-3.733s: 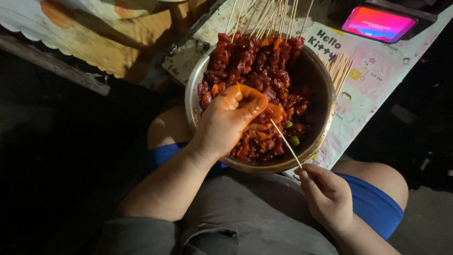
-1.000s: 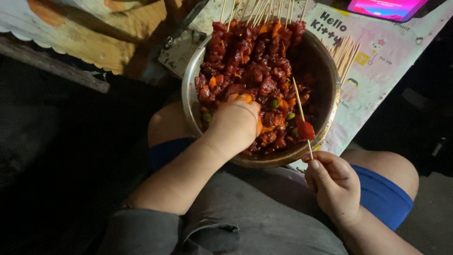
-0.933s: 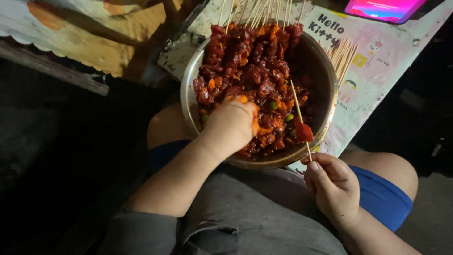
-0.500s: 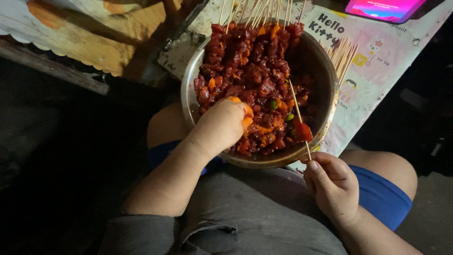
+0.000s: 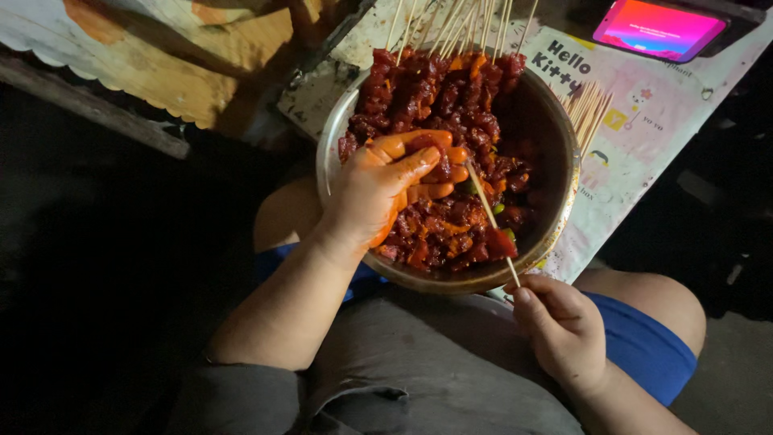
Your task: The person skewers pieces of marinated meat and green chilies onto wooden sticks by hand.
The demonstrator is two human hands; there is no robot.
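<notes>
Two hands in play over one round metal bowl (image 5: 565,153), heaped with red marinated meat chunks (image 5: 427,97), parked between the knees against the near edge of the printed sheet (image 5: 644,137).

Left hand (image 5: 378,189) slick with orange sauce, fingers spread and bent over the heap near the bowl's near-left rim. Pinching a chunk or merely resting on it? Cannot tell.

Right hand (image 5: 560,326) just outside the near rim, clenched on the butt of one bamboo skewer (image 5: 481,200), tip angled up toward the left fingers. One red piece (image 5: 499,242) threaded low on the stick.

Risks, judged from here:
- Sharp tip close to the greasy left fingers, so a jab with any slip.
- Sauce-slick grip, so a dropped chunk onto the lap.
- Bowl perched at the sheet's edge, so a tip toward the knees under a hard push.

Count: one bowl, one skewer in hand, one piece on it, one lit screen (image 5: 660,28) at the far right corner. Loaded sticks (image 5: 459,28) at the far rim, roughly a dozen, overlapping. Bare sticks (image 5: 592,109) on the sheet beside the right rim, too bunched to number.
</notes>
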